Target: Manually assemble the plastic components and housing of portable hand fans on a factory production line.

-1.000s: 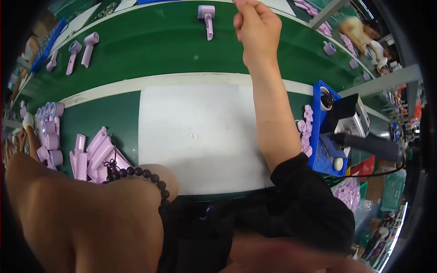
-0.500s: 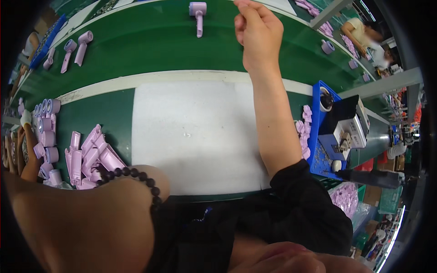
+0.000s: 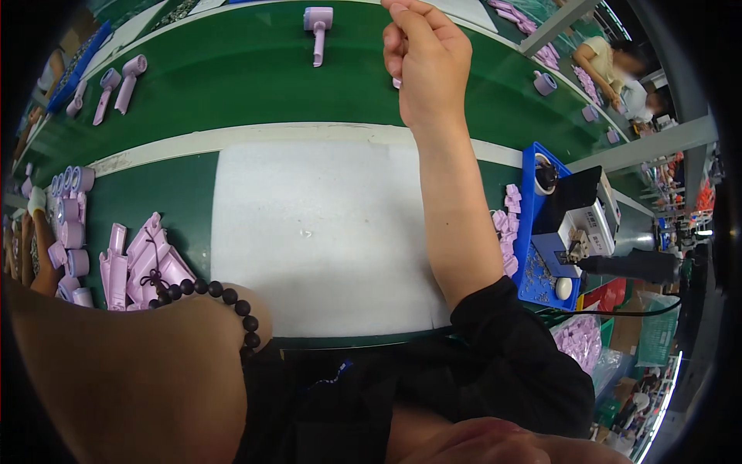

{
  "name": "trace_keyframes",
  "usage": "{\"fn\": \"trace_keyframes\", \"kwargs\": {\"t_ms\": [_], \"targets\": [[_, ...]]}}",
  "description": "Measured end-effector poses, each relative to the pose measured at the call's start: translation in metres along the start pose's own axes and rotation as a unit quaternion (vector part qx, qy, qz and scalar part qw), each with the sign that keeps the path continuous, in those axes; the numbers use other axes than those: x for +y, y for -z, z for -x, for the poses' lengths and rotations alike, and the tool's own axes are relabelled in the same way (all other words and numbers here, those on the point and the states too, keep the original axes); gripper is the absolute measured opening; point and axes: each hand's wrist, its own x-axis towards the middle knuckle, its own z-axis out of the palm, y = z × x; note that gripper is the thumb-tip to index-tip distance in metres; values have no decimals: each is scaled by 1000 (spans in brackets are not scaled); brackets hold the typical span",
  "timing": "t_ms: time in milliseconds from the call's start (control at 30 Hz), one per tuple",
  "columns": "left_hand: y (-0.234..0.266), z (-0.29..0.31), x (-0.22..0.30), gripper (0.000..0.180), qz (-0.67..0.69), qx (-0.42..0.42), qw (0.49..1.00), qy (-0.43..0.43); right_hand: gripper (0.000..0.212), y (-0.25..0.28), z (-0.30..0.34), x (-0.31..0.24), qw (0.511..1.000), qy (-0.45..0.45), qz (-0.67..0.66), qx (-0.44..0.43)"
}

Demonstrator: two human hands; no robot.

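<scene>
My right hand (image 3: 430, 66) reaches out over the green conveyor belt (image 3: 232, 93), fingers curled closed. A small lilac tip (image 3: 396, 83) shows at its palm edge; the rest is hidden. To its left on the belt lies a lilac dryer-shaped housing (image 3: 318, 31) with a round head and a handle. My left hand (image 3: 259, 317) is bent low at the near left, a dark beaded bracelet (image 3: 230, 296) at the wrist. Its fingers are out of sight. Just beyond it lies a heap of lilac half-shells (image 3: 143, 259) beside the white mat (image 3: 325, 240).
Round-headed lilac units (image 3: 71, 224) stand in rows at the far left. On the right, small lilac parts (image 3: 507, 232) lie beside a blue tray (image 3: 533, 282) of screws. A dark power screwdriver (image 3: 634, 266) sits past a small boxy device (image 3: 576, 232). Co-workers (image 3: 599, 69) sit across the belt.
The whole view has shifted slightly left. My right hand has drawn a little nearer, and a lilac tip now shows at its edge. The screwdriver at the right has swung upward.
</scene>
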Motion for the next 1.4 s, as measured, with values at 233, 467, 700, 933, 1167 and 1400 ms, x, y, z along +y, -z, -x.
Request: {"fn": "trace_keyframes", "kwargs": {"t_ms": [233, 467, 700, 933, 1167, 1400], "targets": [[8, -2, -10, 14, -24, 10, 999, -20, 15, -3, 1, -19, 999, 49, -18, -10], [6, -2, -18, 16, -94, 23, 995, -25, 21, 7, 10, -49, 986, 95, -95, -102], [11, -1, -2, 19, -135, 1, 990, -31, 36, 31, 21, -93, 905, 234, -178, -307], [12, -2, -7, 22, -182, -5, 982, -41, 35, 43, 20, -103, 919, 242, -166, -262], [42, -26, 9, 25, -235, -30, 971, -45, 35, 71, 18, -123, 932, 257, -161, -200], [11, -20, -40, 27, -283, -63, 949, -121, 34, 37, 20, -99, 916, 315, -167, -183]]}}
